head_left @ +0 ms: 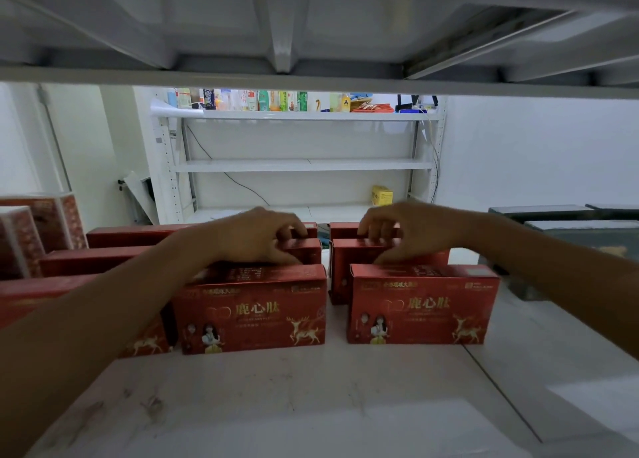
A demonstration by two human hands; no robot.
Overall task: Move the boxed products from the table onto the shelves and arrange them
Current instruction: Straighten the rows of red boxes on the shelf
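**Both hands on the middle row of red boxes**

Scuffed white shelf board (311, 405) fills the 6 o'clock part of the head view, nearest the camera, with both bare forearms reaching over it from 8 and 4 o'clock.

Two red boxes printed with gold deer stand upright at the centre. The front left box (252, 312) is just towards 7 o'clock and the front right box (422, 305) towards 5 o'clock, with a bare gap of shelf between them.

Directly behind them stands a second row. The left hand (256, 236) grips the left middle box (307, 250), fingers curled over its far top edge and thumb on the near edge. The right hand (411, 233) holds the right middle box (345, 260) the same way. Beyond the fingers, towards 12 o'clock, a left rear box (138, 234) and a right rear box (344, 230) complete a third row.

At 9 o'clock stand patterned red-and-white boxes (45, 229), and at 3 o'clock lie dark flat boxes (570, 222). The underside of the upper shelf (311, 25) spans 12 o'clock. Below it, across the room, is a white shelving unit (301, 165) with bottles (262, 100) on its top level and a yellow box (382, 195) lower down.
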